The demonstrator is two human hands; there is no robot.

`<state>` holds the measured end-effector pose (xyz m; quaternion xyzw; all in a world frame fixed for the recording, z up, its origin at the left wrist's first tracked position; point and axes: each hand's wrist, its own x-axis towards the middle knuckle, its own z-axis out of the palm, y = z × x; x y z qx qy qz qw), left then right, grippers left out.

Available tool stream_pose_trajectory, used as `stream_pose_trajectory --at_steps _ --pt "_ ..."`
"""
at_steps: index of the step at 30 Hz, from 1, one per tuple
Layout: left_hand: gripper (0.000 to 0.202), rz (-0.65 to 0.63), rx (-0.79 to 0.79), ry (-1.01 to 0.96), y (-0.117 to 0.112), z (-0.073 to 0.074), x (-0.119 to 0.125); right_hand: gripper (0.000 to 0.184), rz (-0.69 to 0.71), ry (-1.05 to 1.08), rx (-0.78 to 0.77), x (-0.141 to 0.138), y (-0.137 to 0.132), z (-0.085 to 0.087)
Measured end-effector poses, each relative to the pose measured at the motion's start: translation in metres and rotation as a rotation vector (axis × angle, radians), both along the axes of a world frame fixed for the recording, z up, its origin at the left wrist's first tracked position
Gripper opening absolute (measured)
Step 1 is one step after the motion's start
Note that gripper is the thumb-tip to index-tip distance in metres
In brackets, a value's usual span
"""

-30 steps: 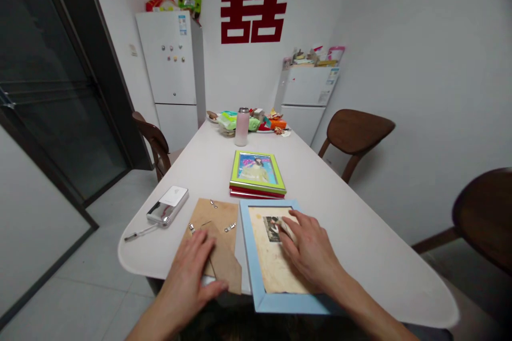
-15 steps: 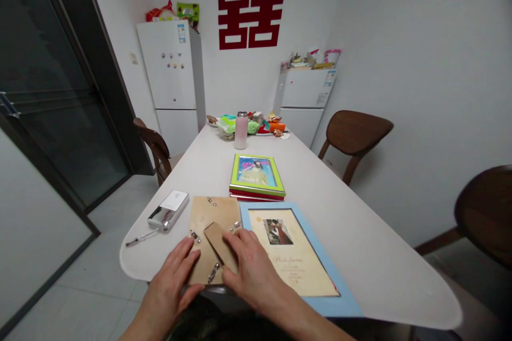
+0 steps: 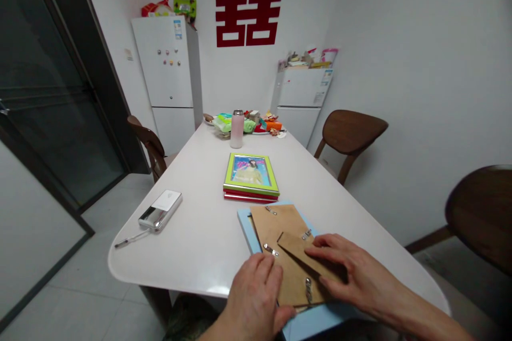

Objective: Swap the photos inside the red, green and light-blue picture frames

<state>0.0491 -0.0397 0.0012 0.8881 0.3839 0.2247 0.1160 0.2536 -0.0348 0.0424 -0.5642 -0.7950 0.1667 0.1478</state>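
Observation:
A brown picture frame backing board (image 3: 266,224) with metal clips and a hinged stand flap (image 3: 302,256) lies over the light blue picture frame (image 3: 245,229), slightly askew. Blue shows around its left, upper and lower sides. My left hand (image 3: 256,290) grips the board's lower left edge, its thumb at the bottom corner. The fingers and thumb of my right hand (image 3: 344,266) close around the flap on the board's right side. The board covers the photo sheet inside the frame, apart from a thin strip.
Beyond the board is a stack of frames, a green picture frame (image 3: 251,173) on top of red ones. A silvery power bank (image 3: 162,210) with a short cable sits on the left of the white table (image 3: 192,256). Farther back stand a pink bottle (image 3: 237,130) and snack packs (image 3: 222,123).
Both hands have carried the backing board rightward from the tabletop onto the blue frame. The printed sheet with the photo, visible before, is now covered. The view has shifted slightly.

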Motion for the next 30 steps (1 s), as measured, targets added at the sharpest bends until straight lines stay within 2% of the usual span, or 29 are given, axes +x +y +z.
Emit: stream_pose_trajectory --at_steps 5,9,11,13,20,25,30 --pt "0.044 -0.025 -0.084 0.013 -0.003 -0.011 0.01 0.041 0.038 -0.019 -0.028 0.015 0.003 -0.012" --pt "0.067 -0.094 -0.117 0.023 -0.004 -0.022 0.005 0.041 0.037 -0.008 0.001 0.017 0.005 -0.023" --pt "0.07 -0.111 -0.143 0.057 -0.004 -0.024 0.003 0.042 0.044 0.011 0.001 0.017 0.006 -0.027" --pt "0.073 -0.12 -0.187 0.106 -0.004 -0.02 0.0 0.042 0.048 0.027 -0.009 0.016 0.007 -0.027" --pt "0.068 -0.063 -0.327 0.202 0.0 0.009 -0.022 0.042 0.027 -0.004 0.003 0.002 0.008 -0.02" --pt "0.07 -0.067 -0.294 0.19 0.004 0.016 -0.035 0.038 -0.008 -0.025 -0.004 -0.004 0.011 -0.026" --pt "0.066 -0.051 -0.26 0.177 0.005 0.017 -0.032 0.038 -0.014 0.013 0.038 -0.019 0.011 -0.037"
